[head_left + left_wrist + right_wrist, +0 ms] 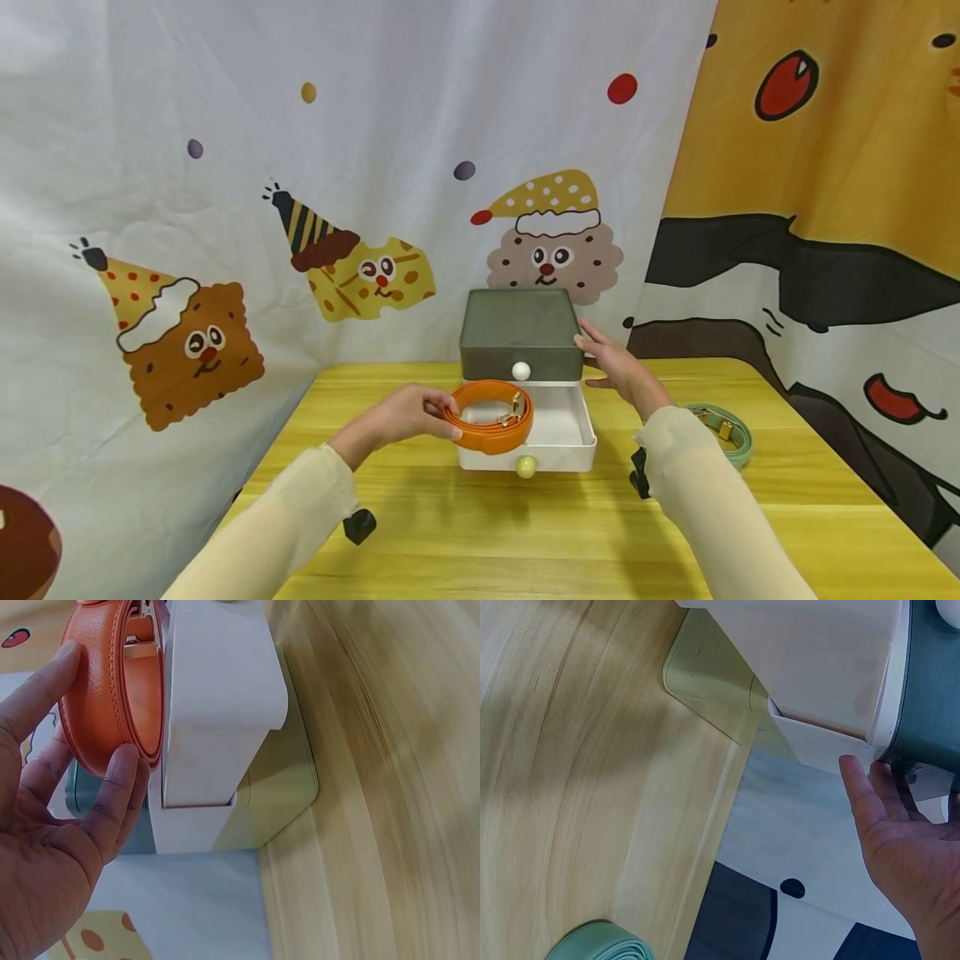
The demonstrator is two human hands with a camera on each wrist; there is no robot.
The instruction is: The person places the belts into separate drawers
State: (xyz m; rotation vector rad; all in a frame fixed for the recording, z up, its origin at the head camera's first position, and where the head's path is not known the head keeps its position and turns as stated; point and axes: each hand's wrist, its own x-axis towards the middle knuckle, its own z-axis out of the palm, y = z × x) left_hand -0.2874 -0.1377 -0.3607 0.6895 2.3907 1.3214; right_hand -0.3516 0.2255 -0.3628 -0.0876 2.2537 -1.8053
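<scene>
An orange coiled belt (487,440) with gold-coloured metal fittings is pinched at its left side by my left hand (411,415). It hangs over the pulled-out white drawer (572,457) of a small drawer box, whose knob is yellow. In the left wrist view the belt (97,690) shows stitched edges between thumb and fingers. Above the drawer sits the box's dark green top section (521,321) with a white knob. My right hand (618,367) touches the right side of that section with extended fingers; in the right wrist view the fingertips meet its lower edge.
A green coiled belt (738,437) lies on the wooden table (480,542), right of the box and beside my right forearm. Behind the table hangs a cloth (390,100) printed with cartoon figures. Black wrist straps are at both cuffs.
</scene>
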